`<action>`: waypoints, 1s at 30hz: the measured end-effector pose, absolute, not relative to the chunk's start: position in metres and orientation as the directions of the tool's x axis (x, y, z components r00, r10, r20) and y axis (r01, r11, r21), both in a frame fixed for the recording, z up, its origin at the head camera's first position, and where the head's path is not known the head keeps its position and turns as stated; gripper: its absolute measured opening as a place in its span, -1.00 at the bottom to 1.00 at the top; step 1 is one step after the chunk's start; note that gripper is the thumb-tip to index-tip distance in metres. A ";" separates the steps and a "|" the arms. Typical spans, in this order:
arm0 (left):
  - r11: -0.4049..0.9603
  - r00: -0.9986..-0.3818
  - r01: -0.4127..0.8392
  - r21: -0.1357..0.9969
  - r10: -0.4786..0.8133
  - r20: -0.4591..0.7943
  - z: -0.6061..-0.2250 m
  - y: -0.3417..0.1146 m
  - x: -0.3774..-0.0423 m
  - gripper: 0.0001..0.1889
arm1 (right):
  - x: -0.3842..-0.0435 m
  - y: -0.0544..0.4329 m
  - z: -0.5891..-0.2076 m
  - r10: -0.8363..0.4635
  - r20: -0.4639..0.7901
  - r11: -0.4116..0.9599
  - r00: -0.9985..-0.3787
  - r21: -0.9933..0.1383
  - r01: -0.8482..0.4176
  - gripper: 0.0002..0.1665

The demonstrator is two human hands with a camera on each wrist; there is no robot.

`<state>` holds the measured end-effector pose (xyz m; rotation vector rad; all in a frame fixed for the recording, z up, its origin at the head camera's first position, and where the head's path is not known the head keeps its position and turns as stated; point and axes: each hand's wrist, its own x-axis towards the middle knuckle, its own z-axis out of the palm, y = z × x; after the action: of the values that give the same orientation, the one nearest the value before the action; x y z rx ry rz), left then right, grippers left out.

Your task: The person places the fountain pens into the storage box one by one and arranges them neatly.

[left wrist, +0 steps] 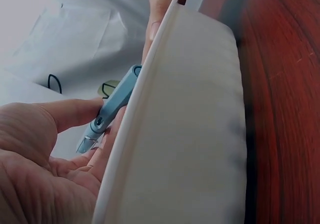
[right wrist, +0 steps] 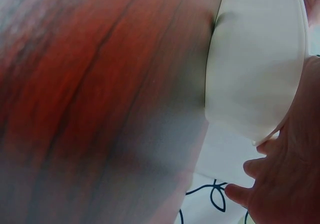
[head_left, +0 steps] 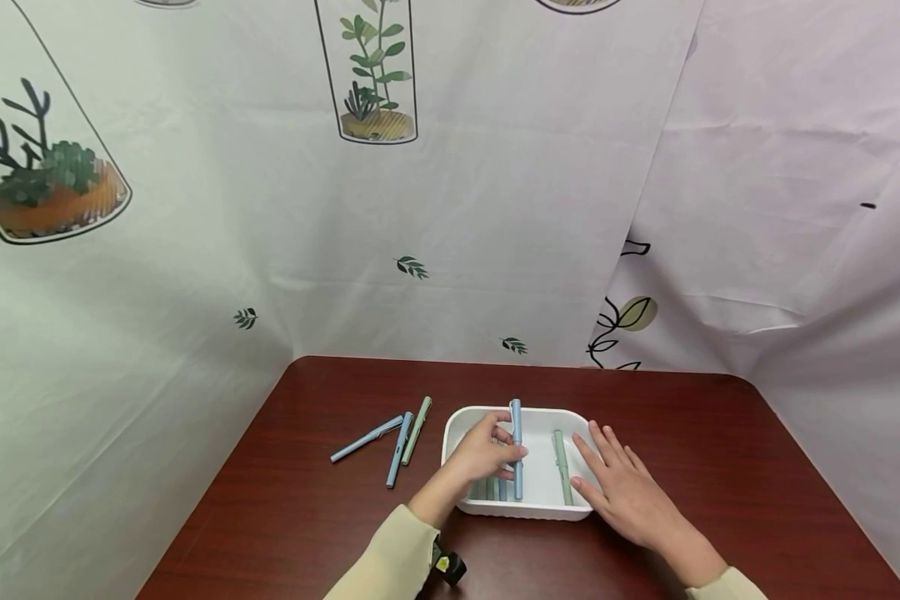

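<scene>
My left hand (head_left: 483, 454) pinches a light blue pen (head_left: 517, 421) between thumb and fingers, over the white tray (head_left: 525, 513). The pen's capped end overlaps the tray's far rim in the head view; the left wrist view shows the pen (left wrist: 116, 101) slanting above the tray wall (left wrist: 187, 119). Inside the tray, a pale green pen (head_left: 562, 467) lies toward the right. Several more pens (head_left: 492, 490) lie at its left, partly hidden by my left hand. My right hand (head_left: 626, 492) has its fingers spread and straight at the tray's right rim.
Left of the tray, two blue pens (head_left: 366, 439) and a green pen (head_left: 417, 429) lie close together on the dark red wooden table (head_left: 690, 433). A pale patterned cloth (head_left: 457, 208) hangs behind the table and along its sides.
</scene>
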<state>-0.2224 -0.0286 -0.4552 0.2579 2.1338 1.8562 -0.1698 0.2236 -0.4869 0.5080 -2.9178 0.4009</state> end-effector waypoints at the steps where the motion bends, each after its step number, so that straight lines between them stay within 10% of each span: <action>1: 0.151 -0.940 -0.059 0.987 0.324 -0.106 -0.455 -0.026 -0.222 -0.38 | -0.170 0.224 -0.487 -0.309 0.194 0.907 -0.931 -0.234 -0.350 -0.20; 30: 0.282 -0.930 -0.088 0.955 0.321 -0.181 -0.468 0.013 -0.225 -0.39 | -0.170 0.224 -0.486 -0.316 0.203 0.902 -0.927 -0.237 -0.360 -0.21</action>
<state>-0.2254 0.0133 -0.4676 0.2116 2.2184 1.6876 -0.1695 0.2244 -0.4863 0.5204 -2.9069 0.4082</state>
